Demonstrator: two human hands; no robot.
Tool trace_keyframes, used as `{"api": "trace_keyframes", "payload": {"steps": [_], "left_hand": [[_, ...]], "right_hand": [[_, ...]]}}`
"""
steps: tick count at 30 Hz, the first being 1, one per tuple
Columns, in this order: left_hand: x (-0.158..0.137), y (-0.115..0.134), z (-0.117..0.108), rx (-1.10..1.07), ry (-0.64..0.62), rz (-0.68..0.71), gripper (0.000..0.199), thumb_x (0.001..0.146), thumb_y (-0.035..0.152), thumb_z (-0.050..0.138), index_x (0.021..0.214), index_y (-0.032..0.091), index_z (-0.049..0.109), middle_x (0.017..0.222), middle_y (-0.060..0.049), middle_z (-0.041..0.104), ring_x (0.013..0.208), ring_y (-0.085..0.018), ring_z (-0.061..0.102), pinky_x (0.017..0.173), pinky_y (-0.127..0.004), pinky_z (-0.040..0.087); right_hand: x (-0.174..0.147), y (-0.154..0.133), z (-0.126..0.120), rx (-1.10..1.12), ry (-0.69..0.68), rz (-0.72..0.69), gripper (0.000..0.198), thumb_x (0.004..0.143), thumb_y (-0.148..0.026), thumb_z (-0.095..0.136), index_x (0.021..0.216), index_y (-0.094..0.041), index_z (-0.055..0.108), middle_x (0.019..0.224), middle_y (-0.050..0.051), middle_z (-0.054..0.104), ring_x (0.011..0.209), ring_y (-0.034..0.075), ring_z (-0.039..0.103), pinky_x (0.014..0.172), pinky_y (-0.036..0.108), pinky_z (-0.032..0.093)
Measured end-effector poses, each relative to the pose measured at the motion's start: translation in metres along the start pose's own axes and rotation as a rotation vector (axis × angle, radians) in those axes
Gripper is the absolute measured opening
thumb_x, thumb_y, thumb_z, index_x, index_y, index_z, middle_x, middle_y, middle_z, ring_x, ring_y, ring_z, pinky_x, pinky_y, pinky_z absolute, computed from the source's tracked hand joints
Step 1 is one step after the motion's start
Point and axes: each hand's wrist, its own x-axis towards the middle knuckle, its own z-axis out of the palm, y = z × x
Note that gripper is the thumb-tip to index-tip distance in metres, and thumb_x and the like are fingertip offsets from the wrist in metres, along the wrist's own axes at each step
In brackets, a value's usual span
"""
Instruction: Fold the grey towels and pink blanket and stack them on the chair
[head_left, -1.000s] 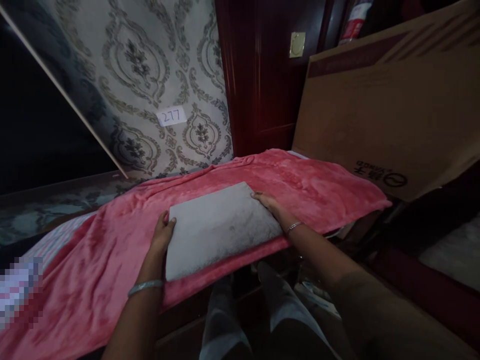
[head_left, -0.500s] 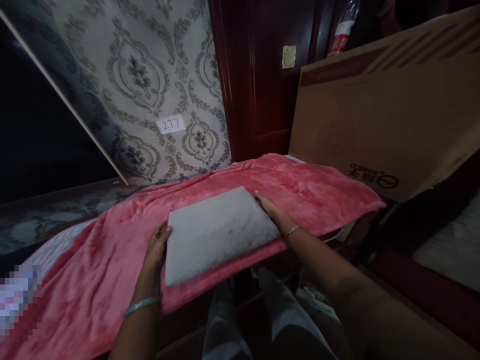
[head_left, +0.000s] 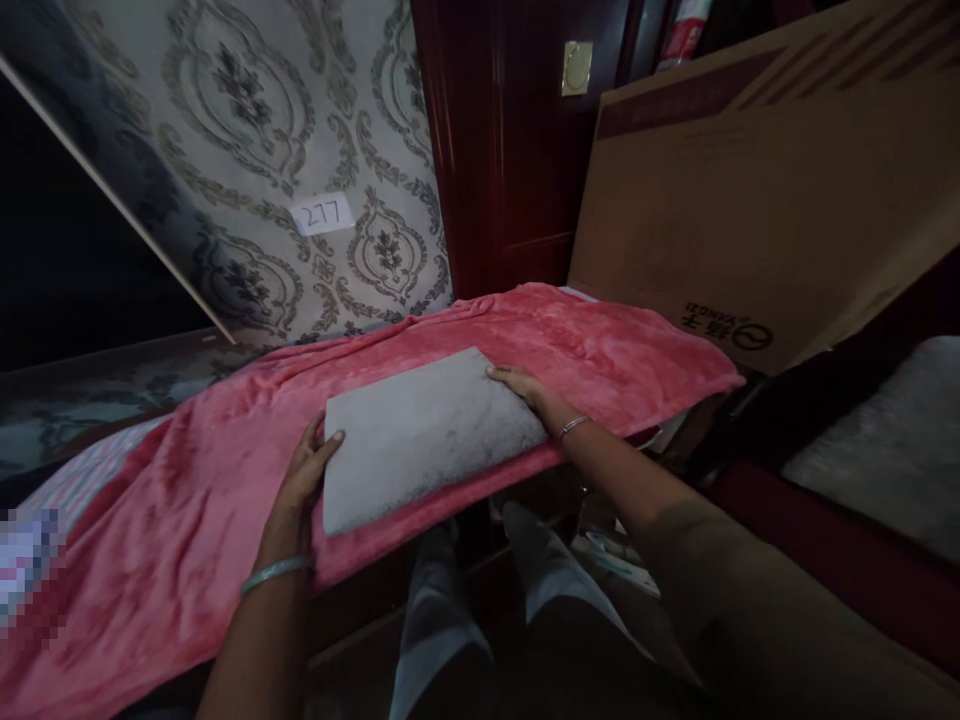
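Observation:
A flat, pale grey rectangular slab, which looks like a closed laptop (head_left: 427,440), lies over the pink blanket (head_left: 217,500). My left hand (head_left: 309,465) grips its left edge, thumb on the upper face and fingers at the side. At the far right edge, my right hand (head_left: 521,388) holds it with the thumb lying on top and the other fingers partly hidden. The slab's front edge is near the blanket's front edge. Whether it rests fully on the blanket or is slightly raised, I cannot tell.
Behind the blanket stand a patterned wall with a paper label (head_left: 324,214) and a dark red door (head_left: 502,150). A large cardboard box (head_left: 750,200) leans at the right, with a bottle (head_left: 682,40) behind it. A dark screen (head_left: 67,230) is at the left.
The view has tilted down slightly and turned right. My left thumb now lies further over the slab's edge, and my right thumb sits on its far right corner. The slab stays between both hands.

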Motion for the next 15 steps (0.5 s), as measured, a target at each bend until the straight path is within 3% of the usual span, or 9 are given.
{"api": "trace_keyframes", "payload": {"steps": [5, 11, 15], "left_hand": [[0.003, 0.012, 0.006, 0.077, 0.064, -0.005, 0.080, 0.079, 0.016, 0.070, 0.153, 0.026, 0.039, 0.127, -0.015, 0.065, 0.087, -0.019, 0.072, 0.074, -0.030, 0.059], [0.017, 0.029, 0.019, 0.083, 0.094, 0.122, 0.079, 0.081, 0.014, 0.067, 0.154, 0.026, 0.038, 0.124, -0.012, 0.067, 0.096, -0.019, 0.070, 0.085, -0.032, 0.058], [0.031, 0.019, 0.028, 0.134, 0.116, -0.008, 0.074, 0.081, 0.014, 0.070, 0.150, 0.017, 0.043, 0.123, -0.014, 0.069, 0.103, -0.022, 0.069, 0.093, -0.036, 0.055]], "right_hand": [[-0.005, -0.014, 0.005, 0.007, 0.008, -0.032, 0.025, 0.083, -0.015, 0.069, 0.108, -0.014, 0.070, 0.104, 0.008, 0.074, 0.082, 0.019, 0.069, 0.090, 0.040, 0.056], [-0.002, -0.032, -0.002, 0.051, 0.053, -0.136, 0.044, 0.084, -0.015, 0.068, 0.127, -0.018, 0.062, 0.115, 0.006, 0.072, 0.094, 0.017, 0.069, 0.093, 0.034, 0.055], [-0.006, -0.017, -0.008, 0.003, 0.097, -0.033, 0.034, 0.087, -0.016, 0.061, 0.121, -0.015, 0.065, 0.106, 0.008, 0.075, 0.085, 0.019, 0.070, 0.090, 0.037, 0.056]]}}
